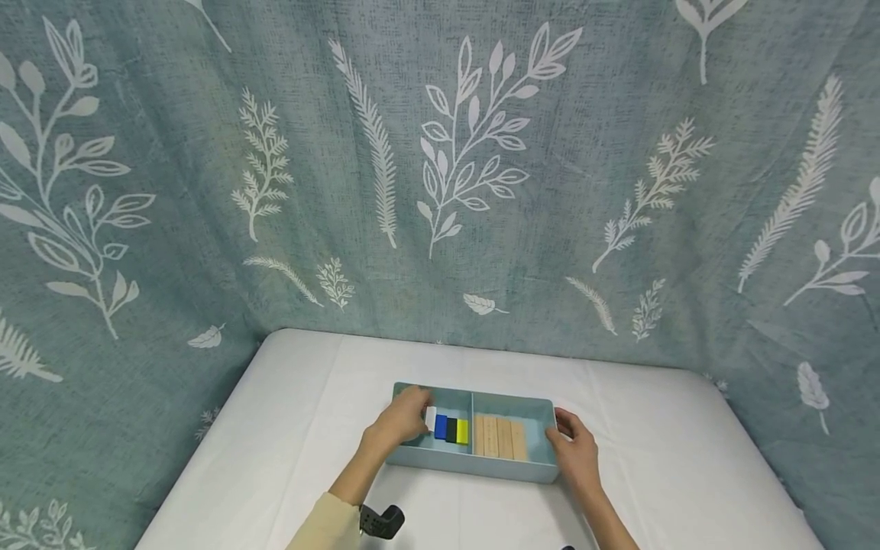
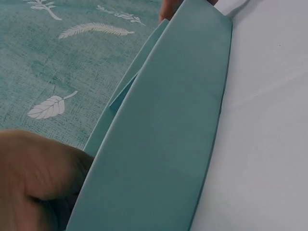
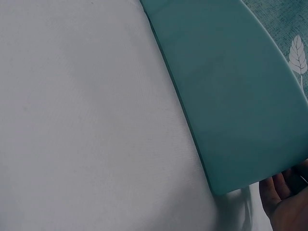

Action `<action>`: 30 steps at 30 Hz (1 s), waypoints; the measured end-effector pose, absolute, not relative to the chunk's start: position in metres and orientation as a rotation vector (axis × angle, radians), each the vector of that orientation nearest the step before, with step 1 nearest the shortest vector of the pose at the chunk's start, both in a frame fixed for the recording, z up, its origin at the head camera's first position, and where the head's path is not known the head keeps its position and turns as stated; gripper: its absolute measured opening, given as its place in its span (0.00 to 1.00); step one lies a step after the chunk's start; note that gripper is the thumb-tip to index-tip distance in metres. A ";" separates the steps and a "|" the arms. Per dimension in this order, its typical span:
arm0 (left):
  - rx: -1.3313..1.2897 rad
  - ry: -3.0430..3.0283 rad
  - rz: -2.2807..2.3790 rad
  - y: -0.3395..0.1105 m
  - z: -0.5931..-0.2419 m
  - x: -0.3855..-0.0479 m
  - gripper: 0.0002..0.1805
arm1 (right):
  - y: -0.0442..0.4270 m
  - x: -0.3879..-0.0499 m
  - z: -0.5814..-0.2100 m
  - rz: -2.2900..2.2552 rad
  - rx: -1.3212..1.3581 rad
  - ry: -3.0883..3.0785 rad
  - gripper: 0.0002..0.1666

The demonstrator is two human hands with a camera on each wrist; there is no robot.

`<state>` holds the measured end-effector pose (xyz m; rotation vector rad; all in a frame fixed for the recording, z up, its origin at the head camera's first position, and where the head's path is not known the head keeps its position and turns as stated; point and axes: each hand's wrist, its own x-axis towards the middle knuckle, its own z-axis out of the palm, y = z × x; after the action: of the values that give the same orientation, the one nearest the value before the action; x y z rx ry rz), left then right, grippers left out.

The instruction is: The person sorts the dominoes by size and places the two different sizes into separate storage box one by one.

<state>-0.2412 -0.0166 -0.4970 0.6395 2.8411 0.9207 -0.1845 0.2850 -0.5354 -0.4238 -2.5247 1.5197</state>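
A blue-green two-compartment box [image 1: 474, 463] lies across the table in the head view. My left hand [image 1: 404, 416] reaches into its left compartment, finger and thumb at the two ends of a white block [image 1: 430, 418]. Beside that block stand a blue block [image 1: 441, 427], a black block [image 1: 451, 430] and a yellow block [image 1: 462, 431] in a row. Several wooden blocks [image 1: 500, 438] lie side by side in the right compartment. My right hand [image 1: 576, 451] grips the box's right end, thumb over the rim, fingers outside. In the left wrist view, the box wall hides the left fingertips.
A white cloth [image 1: 302, 412] covers the table. Patterned blue-green fabric [image 1: 412, 290] hangs behind it and at the sides. A black device [image 1: 383, 522] sits at my left wrist. A divider [image 1: 472, 422] splits the box.
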 end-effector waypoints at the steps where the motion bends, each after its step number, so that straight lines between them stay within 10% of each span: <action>1: 0.638 2.849 0.901 -0.016 -0.497 -0.241 0.21 | 0.285 -0.185 -0.535 1.518 -0.423 -2.524 0.30; 30: 0.570 2.835 0.762 -0.008 -0.503 -0.237 0.20 | 0.283 -0.185 -0.532 1.494 -0.437 -2.533 0.30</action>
<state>-0.2372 -0.0079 -0.5033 0.5703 2.8346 0.7622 -0.1848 0.2827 -0.5324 -0.4374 -2.5331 1.4942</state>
